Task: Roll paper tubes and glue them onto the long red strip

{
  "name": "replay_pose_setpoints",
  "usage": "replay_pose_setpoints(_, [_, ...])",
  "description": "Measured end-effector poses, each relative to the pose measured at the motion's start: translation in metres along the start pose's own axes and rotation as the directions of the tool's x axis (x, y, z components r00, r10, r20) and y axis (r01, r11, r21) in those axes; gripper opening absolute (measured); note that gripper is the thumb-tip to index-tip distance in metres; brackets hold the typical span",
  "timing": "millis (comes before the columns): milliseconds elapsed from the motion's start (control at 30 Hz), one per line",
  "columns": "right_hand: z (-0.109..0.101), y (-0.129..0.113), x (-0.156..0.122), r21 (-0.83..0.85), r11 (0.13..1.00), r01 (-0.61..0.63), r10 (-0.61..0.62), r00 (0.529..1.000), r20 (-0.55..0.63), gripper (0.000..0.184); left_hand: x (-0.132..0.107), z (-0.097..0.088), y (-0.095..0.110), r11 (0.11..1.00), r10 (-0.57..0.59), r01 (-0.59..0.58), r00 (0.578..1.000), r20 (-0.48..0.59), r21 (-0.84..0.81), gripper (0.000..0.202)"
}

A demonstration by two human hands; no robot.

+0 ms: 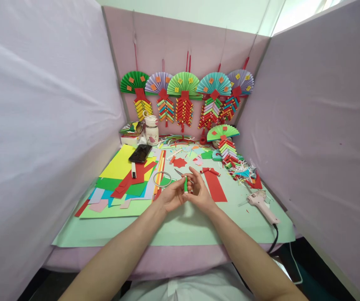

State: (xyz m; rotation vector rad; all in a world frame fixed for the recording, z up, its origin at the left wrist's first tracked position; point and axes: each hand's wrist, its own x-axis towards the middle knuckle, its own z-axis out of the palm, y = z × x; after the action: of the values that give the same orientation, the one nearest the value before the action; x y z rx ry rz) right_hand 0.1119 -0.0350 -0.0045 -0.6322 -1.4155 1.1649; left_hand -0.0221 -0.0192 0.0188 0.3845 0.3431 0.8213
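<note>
I see my left hand (173,195) and right hand (199,193) meeting over the green surface (180,228), both pinching a small green paper roll (185,184) held upright between the fingertips. A tape ring (162,178) lies just left; a red strip (214,186) and glue gun (261,205) lie right.

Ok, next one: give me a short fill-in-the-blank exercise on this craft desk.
1. The left hand and right hand pinch a small paper roll coloured ___.
2. The glue gun lies on the person's ___ side.
3. The phone rests on a sheet coloured ___.
Missing words: green; right; yellow.
</note>
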Motion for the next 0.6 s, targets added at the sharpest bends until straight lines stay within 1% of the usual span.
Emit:
replay_pose_setpoints(233, [0.0003,-0.0022,-0.0014,-0.038,0.999,-0.008,0.008,1.0,-0.005,0.089,-0.0028,0.0033,-0.0005,0.999,-0.031,0.031,0.999,0.025,-0.021,0.011])
replay_pose_setpoints(433, [-0.0003,-0.0013,-0.0012,-0.005,1.0,-0.017,0.017,1.0,0.007,0.089,-0.0024,0.0027,-0.0042,1.0,-0.001,0.002,0.999,0.039,-0.016,0.009])
replay_pose_setpoints(500, [-0.0018,0.0014,-0.0008,-0.019,1.0,-0.015,0.015,1.0,0.0,0.09,-0.0014,0.0014,-0.0039,0.999,0.038,-0.039,0.999,0.023,0.029,0.01])
replay_pose_setpoints(600, [-0.0057,0.0067,0.0011,-0.071,0.997,-0.008,0.004,0.999,-0.054,0.089,0.0013,-0.0014,-0.0002,0.981,0.177,-0.175,0.984,-0.017,0.084,0.011])
